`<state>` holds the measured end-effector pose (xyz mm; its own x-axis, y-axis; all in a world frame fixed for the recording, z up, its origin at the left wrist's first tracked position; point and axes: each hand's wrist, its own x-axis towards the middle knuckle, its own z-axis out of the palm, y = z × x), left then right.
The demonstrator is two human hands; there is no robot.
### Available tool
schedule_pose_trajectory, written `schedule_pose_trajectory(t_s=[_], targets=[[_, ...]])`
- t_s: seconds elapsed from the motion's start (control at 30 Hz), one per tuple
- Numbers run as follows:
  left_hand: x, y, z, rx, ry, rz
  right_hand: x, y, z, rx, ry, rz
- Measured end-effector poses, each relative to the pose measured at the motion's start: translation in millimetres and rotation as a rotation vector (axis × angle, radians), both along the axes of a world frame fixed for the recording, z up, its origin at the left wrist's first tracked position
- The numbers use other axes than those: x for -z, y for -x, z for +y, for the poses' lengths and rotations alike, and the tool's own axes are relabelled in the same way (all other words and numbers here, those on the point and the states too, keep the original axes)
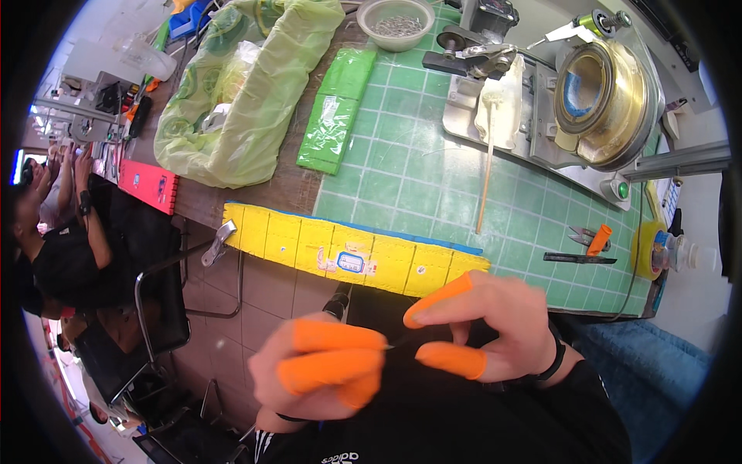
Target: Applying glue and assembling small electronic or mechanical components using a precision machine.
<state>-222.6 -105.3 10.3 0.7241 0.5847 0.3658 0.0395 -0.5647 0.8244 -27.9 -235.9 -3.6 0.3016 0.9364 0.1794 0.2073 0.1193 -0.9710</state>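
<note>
My left hand [313,371], with orange finger cots on its fingertips, is closed in a pinch in front of my body. At its fingertips shows a tiny thin sliver [394,343], too small to name. Just to the right, my right hand [502,329] also wears orange cots; its thumb and forefinger are spread apart around a gap with nothing visible in it. Beyond both hands a yellow padded strip [301,243] runs along the table's front edge, bearing a blue-framed label [350,262]. A metal clip [219,243] grips the strip's left end.
Right of centre, a wooden stick [486,182] lies on the green mat [382,189], near a machine with a round brass-coloured wheel [591,104]. Black tweezers [580,258] lie at right. A bag-lined bin [255,139], green packet [334,116] and bowl of small metal pieces [396,23] stand farther back.
</note>
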Motion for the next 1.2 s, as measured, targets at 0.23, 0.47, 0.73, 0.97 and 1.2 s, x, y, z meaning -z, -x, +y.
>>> schedule_pose_trajectory(t_s=[0.23, 0.47, 0.73, 0.97, 1.2], targets=[[-9, 127, 71, -0.797, -0.785, 0.196, 24, -15, 0, -0.034, -0.063, 0.019], [-16, 110, 56, -0.607, -0.89, 0.338, 32, -2, 25, -0.081, 0.113, -0.316], [77, 50, 54, -0.462, -0.459, 0.315, 44, -4, 26, -0.125, 0.047, -0.368], [96, 62, 63, -0.537, -0.232, 0.235, 47, -8, 30, -0.132, 0.072, -0.349], [93, 69, 60, -0.601, -0.204, 0.246, 45, -8, 30, -0.137, 0.076, -0.349]])
